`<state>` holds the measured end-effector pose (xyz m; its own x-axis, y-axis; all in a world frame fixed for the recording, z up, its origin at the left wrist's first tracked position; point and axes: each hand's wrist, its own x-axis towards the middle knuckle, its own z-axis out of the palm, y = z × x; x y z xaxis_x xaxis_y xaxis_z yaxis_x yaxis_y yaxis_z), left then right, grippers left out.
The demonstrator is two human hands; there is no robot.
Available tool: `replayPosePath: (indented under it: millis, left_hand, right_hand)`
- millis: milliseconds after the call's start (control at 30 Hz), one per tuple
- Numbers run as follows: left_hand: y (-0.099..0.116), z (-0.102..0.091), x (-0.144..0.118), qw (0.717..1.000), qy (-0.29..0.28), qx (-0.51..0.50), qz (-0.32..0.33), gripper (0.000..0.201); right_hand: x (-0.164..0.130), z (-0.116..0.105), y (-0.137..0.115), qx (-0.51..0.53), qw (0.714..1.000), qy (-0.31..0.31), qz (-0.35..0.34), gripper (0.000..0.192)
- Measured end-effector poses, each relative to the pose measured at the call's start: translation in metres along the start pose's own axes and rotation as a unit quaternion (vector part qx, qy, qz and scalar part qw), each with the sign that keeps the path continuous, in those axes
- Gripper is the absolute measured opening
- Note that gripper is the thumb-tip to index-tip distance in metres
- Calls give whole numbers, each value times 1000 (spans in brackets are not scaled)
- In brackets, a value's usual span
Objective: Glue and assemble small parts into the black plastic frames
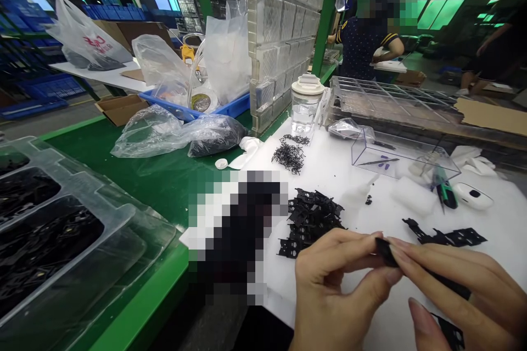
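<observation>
My left hand (pixel 329 285) and right hand (pixel 453 290) pinch one black plastic part (pixel 386 251) between fingertips above the white mat (pixel 354 175). It looks light, thin, stiff, perhaps brittle; I would grip its edges.
</observation>
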<state>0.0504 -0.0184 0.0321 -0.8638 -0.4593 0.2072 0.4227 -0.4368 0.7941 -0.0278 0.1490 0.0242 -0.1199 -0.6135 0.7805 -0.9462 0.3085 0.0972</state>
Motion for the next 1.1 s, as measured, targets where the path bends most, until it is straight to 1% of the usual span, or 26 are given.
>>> replayPosePath:
  millis: [133,333,467,567,633,800,967,1100]
  left_hand:
    - [1,1,1,1000,5,-2,-5,35]
    - [0,-1,0,1000,-9,9,8,36]
    - [1,-1,0,1000,0,17,15,34]
    - [1,-1,1,1000,7,19,13,32]
    - [1,-1,1,1000,8,16,13,33]
    - [1,-1,2,999,-3,12,34,40]
    - [0,-2,1,1000,-12,3,26,41]
    - [-1,-2,0,1000,-13,-1,17,41]
  right_hand:
    - [1,-2,-2,-2,1000,1,10,49]
    - [0,-4,1,7,1000,-9,12,53]
    - [0,-4,1,16,1000,-11,17,55]
    - [1,-3,1,35,999,-14,17,61]
    - [2,-4,1,43,999,-17,22,63]
    - [0,-4,0,36,998,-15,41,60]
    - [-4,-6,0,30,999,-11,40,61]
    - [-4,-9,1,29,998,-38,43,60]
